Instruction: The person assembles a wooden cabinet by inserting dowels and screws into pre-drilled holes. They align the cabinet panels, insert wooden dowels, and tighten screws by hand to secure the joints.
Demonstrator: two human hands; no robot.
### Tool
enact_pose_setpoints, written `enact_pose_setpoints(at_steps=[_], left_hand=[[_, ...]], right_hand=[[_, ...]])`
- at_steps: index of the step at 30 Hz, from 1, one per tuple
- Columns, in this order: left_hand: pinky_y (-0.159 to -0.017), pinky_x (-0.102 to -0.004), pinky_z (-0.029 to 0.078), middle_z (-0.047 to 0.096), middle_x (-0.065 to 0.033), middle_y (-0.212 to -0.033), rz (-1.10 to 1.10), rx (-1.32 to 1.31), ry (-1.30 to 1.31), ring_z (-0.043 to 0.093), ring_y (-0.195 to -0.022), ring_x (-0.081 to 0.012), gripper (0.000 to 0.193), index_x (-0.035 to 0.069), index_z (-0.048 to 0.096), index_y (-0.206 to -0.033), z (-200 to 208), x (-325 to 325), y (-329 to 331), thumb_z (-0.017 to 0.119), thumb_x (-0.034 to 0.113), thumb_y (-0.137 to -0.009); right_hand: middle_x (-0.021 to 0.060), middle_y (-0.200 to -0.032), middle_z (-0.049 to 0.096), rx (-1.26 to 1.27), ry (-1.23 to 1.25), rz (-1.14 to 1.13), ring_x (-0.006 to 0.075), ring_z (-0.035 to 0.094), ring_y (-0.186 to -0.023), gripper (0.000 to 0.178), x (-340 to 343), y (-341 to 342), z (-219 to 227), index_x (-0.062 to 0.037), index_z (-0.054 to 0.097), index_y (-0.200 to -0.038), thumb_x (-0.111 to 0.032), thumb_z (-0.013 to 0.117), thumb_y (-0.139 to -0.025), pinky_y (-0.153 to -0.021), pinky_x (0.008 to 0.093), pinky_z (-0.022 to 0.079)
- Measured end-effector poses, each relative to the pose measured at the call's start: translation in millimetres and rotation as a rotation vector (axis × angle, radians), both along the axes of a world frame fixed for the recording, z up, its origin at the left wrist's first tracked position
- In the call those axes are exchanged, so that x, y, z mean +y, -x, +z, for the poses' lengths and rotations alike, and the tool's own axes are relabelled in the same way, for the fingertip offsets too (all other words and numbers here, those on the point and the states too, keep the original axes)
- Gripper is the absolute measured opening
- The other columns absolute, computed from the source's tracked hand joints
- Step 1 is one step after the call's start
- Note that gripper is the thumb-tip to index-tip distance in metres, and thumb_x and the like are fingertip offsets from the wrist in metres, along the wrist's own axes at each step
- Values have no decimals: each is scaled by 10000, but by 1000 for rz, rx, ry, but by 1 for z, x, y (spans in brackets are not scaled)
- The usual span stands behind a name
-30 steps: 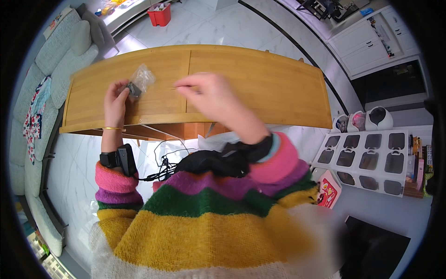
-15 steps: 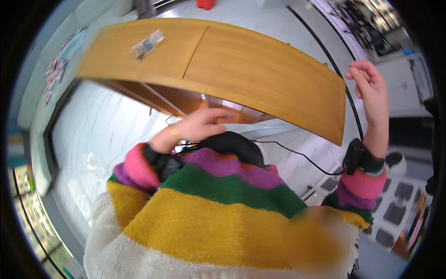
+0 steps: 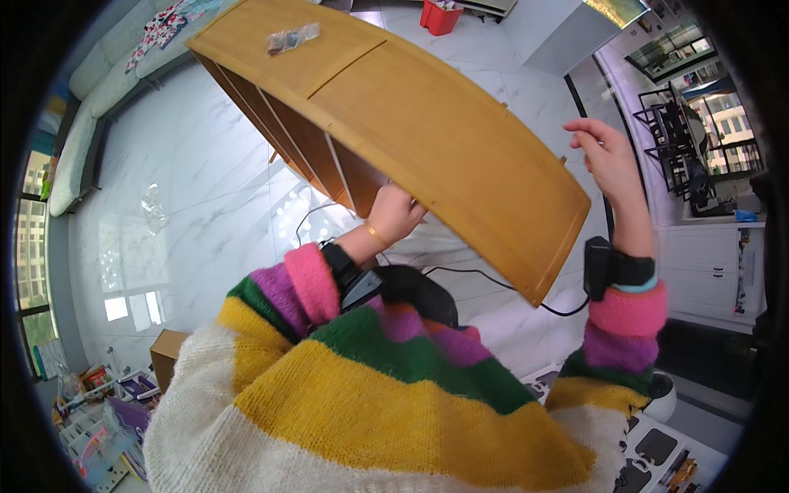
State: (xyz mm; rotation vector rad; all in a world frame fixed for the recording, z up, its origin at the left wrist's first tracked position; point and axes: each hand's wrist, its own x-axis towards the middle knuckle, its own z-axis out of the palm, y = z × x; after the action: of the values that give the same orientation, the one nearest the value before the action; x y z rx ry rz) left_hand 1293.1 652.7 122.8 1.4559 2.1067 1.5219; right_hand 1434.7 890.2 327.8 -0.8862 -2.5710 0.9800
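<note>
A long wooden cabinet (image 3: 460, 140) lies in front of me, its broad panel facing up and its open compartments facing the near left. My left hand (image 3: 393, 215) is closed at its near edge, with the fingers curled round the board and partly hidden. Beyond the cabinet's right side, my right hand (image 3: 606, 160) is raised with bent fingers drawn together. Anything between those fingertips is too small to make out. A clear plastic bag of small parts (image 3: 292, 39) rests on the far left of the panel.
A pale sofa (image 3: 107, 90) with patterned cloth stands at the far left. Beyond the cabinet sits a red bin (image 3: 440, 16). A black cable (image 3: 472, 275) runs near the cabinet's near edge. Assorted items and a cardboard box (image 3: 167, 353) lie at the lower left.
The view has turned, and the cabinet now slants down to the right. My left hand has moved from beside the cabinet to its near edge. My right hand remains raised beyond the right side.
</note>
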Motion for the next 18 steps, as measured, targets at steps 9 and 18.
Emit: enact_pose_setpoints(at_steps=[9, 18], left_hand=[[-719, -428, 451, 595, -159, -936, -83, -13, -21, 542, -857, -371, 217, 45, 599, -949, -2, -24, -3, 559, 125, -752], [-812, -411, 434, 583, -164, -1008, -251, -125, 65, 529, -942, -362, 236, 30, 588, -996, 2, -36, 7, 559, 133, -785]], right_hand=[[119, -882, 635, -357, -223, 142, 242, 610, -819, 510, 41, 78, -73, -14, 620, -1032, -400, 664, -702, -730, 324, 469], [105, -1071, 558, -276, 296, 269, 146, 575, -686, 677, 36, 74, -94, 1, 500, -1190, -363, 737, -670, -657, 276, 469]])
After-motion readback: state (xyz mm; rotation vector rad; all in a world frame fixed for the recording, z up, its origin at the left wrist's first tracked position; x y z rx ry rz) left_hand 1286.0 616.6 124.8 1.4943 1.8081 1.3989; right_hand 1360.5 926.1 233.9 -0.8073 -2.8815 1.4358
